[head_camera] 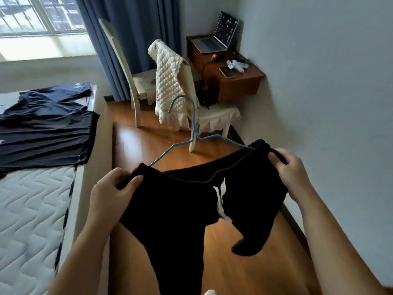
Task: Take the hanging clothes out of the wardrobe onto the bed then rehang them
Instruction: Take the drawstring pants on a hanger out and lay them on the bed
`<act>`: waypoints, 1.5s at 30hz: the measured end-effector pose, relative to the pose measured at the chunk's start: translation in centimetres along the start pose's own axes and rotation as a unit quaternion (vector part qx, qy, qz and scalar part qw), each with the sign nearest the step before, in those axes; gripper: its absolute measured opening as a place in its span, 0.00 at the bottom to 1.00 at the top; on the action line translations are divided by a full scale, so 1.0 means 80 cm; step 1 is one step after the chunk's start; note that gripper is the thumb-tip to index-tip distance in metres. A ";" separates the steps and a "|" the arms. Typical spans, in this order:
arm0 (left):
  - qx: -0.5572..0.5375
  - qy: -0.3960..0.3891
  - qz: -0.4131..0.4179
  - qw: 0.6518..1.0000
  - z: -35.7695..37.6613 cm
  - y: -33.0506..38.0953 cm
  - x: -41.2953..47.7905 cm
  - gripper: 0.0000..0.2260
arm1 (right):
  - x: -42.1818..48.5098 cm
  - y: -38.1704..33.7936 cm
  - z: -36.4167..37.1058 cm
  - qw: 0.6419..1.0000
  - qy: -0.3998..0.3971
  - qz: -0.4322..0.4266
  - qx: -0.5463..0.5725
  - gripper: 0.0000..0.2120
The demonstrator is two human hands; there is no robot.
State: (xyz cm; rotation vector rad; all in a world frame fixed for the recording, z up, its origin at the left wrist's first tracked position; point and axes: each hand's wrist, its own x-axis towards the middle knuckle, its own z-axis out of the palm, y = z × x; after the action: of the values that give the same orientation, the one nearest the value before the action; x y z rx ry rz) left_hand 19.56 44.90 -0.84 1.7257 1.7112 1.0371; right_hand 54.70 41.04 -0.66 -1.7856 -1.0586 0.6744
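— Black fleecy garment point(176, 205): where is it held, and which way is it pointed?
— It is held over the wood floor point(136, 143), just right of the bed point(32, 209). Its top edge is stretched along a blue wire hanger point(194, 126), the long axis running away from the bed and rising slightly; two limp parts hang down. The hook is pointed up and away.
— And the grip?
— The left hand point(112, 188) is clamped on the end nearer the bed, thumb over the hem; the right hand point(291, 173) is curled round the far end.
— The room?
— Dark clothes point(46, 128) are laid flat on the bed's quilted mattress. Beyond the bed, a cream quilted jacket point(170, 81) is draped over a chair point(214, 116), near blue curtains point(136, 28).
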 end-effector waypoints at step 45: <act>0.204 0.655 -0.396 0.610 -0.314 -0.211 0.327 0.05 | 0.281 -0.510 0.978 0.655 -0.646 -0.385 0.074 0.06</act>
State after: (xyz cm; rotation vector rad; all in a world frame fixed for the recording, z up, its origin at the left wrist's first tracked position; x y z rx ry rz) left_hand -12.52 67.99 5.08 -0.2282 3.2590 1.5699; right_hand -11.85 103.00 3.07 -0.2771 -2.3675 1.4168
